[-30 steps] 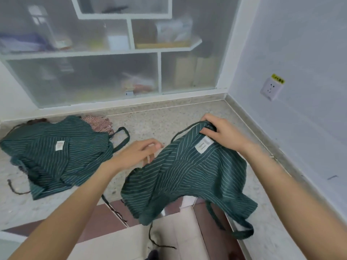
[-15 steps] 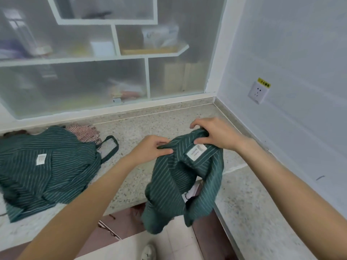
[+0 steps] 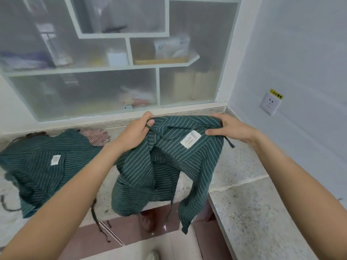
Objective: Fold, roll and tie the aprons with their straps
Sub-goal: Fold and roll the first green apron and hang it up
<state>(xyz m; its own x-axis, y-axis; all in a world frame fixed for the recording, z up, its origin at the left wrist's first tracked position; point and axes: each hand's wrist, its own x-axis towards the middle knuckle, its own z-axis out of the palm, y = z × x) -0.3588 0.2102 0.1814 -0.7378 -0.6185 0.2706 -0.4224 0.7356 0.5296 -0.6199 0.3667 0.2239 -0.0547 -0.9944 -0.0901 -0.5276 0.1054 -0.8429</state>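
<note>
My left hand (image 3: 134,133) pinches the upper left corner of the dark green white-striped cloth apron (image 3: 165,162), fingers curled over the hem. My right hand (image 3: 228,128) grips the upper right corner, thumb underneath and fingers over the edge. Both hands hold the apron up above the speckled grey stone counter (image 3: 244,199), near its inner corner; the lower part hangs past the counter's front edge toward the floor.

Step in hand, as I judge it: opening the apron out flat before the first fold. To do it well, I should draw the two corners apart until the top hem is taut, shake the bunched middle loose, then lay the cloth on the counter with its thin dark ties (image 3: 170,211) clear of the body so they remain free for tying.

Orientation: the top hem runs left to right between my hands. The long axis falls from the hem down toward me, and the cloth is creased and sagging at centre. The white sewn label (image 3: 190,141) faces up, tilted.

A second green striped apron (image 3: 43,166) lies crumpled on the counter to the left, well apart, with a red checked cloth (image 3: 96,136) touching its far edge. Frosted glass shelving (image 3: 120,72) stands behind.
</note>
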